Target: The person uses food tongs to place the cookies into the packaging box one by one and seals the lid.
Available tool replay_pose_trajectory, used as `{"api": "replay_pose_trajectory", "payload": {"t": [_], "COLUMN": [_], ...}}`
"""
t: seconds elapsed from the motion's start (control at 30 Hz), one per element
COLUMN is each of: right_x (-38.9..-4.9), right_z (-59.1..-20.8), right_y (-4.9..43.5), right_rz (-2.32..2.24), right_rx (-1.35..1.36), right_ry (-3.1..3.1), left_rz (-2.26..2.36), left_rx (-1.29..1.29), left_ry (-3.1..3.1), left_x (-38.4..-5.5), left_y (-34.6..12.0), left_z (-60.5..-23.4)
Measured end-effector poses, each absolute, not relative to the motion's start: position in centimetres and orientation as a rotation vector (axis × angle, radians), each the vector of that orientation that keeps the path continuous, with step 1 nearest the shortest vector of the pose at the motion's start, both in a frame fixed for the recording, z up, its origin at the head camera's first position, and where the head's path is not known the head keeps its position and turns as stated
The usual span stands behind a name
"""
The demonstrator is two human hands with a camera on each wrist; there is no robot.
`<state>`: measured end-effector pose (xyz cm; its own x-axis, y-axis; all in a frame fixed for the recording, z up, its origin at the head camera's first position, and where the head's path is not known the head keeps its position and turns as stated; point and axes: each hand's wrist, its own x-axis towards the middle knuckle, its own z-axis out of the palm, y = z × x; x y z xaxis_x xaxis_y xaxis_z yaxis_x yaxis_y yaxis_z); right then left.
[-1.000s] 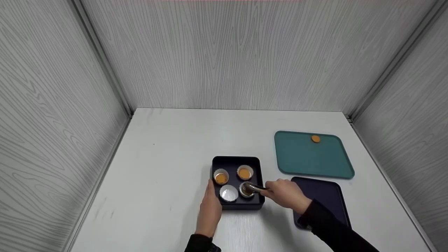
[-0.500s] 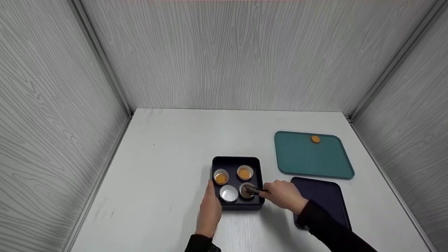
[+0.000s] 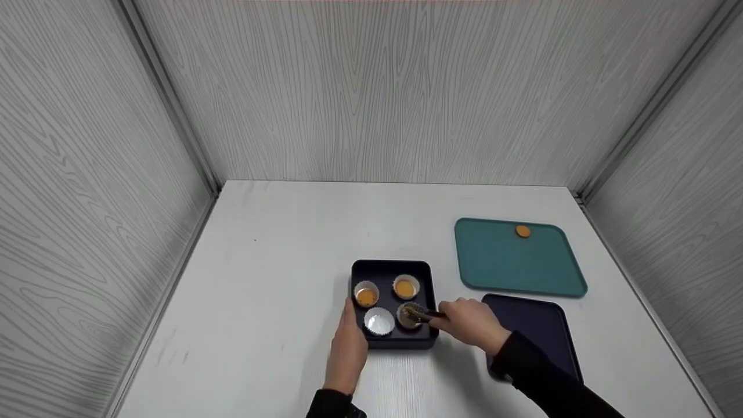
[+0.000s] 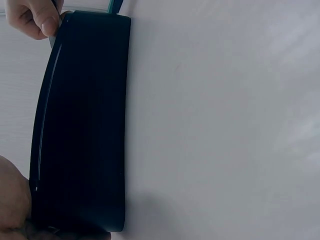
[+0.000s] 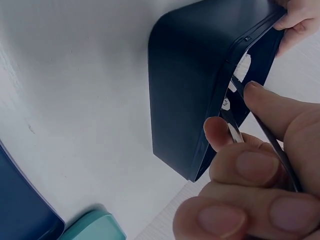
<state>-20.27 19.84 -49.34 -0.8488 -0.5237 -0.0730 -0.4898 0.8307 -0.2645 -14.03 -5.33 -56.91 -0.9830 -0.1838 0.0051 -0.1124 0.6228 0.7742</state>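
A square dark blue baking pan (image 3: pixel 400 343) stands before me with several fluted cups in it. My left hand (image 3: pixel 347 354) holds the pan at its left side and near corner. Tongs (image 3: pixel 428 315) are pinched in my right hand (image 3: pixel 473 325), thumb against one arm and fingers on the other in the right wrist view. The tips of the tongs are inside the front right cup (image 3: pixel 403 323), over something brown and speckled. Orange rounds lie in the back left cup (image 3: pixel 367 287) and back right cup (image 3: pixel 406 278). The front left cup (image 3: pixel 379 321) shows a shiny white inside.
A teal tray (image 3: pixel 511 261) lies at the back right of the white table (image 3: pixel 278 261), with one orange-brown round (image 3: pixel 523 231) near its far edge. Nearer, a flat dark blue tray (image 3: pixel 531 319) lies partly under my right forearm. Grey wood-grain walls (image 3: pixel 360 87) enclose the table.
My right hand has shifted slightly left, and the tongs' tips have moved a little within the front right cup. The left hand and pan have stayed in place.
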Motion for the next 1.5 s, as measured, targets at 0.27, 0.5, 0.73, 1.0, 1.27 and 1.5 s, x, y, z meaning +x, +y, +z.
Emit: {"api": "replay_pose_trajectory", "payload": {"t": [0.27,0.5,0.73,1.0,1.27,1.5], "right_x": [-20.3,-20.5,-20.8,-21.8,-23.6,-25.2], "right_z": [-49.2,-49.1,-48.3,-47.0,-46.6,-46.7], "right_y": [19.9,20.0,20.8,23.3,27.0,30.2], "right_rz": [-0.361,-0.377,-0.439,-0.555,-0.594,-0.594], "right_rx": [-0.733,-0.705,-0.714,-0.621,-0.466,-0.29], "right_ry": [2.88,2.891,2.943,2.994,3.027,3.034], "left_rz": [-1.276,-1.315,-1.323,-1.293,-1.319,-1.339], "left_rx": [0.251,0.27,0.263,0.234,0.255,0.258], "left_ry": [-2.765,-2.749,-2.743,-2.737,-2.748,-2.749], "left_x": [-14.2,-14.2,-14.2,-14.1,-14.2,-14.3], "left_y": [-5.3,-5.3,-5.3,-5.3,-5.3,-5.3], "left_z": [-56.9,-56.9,-56.9,-57.0,-57.0,-57.0]}}
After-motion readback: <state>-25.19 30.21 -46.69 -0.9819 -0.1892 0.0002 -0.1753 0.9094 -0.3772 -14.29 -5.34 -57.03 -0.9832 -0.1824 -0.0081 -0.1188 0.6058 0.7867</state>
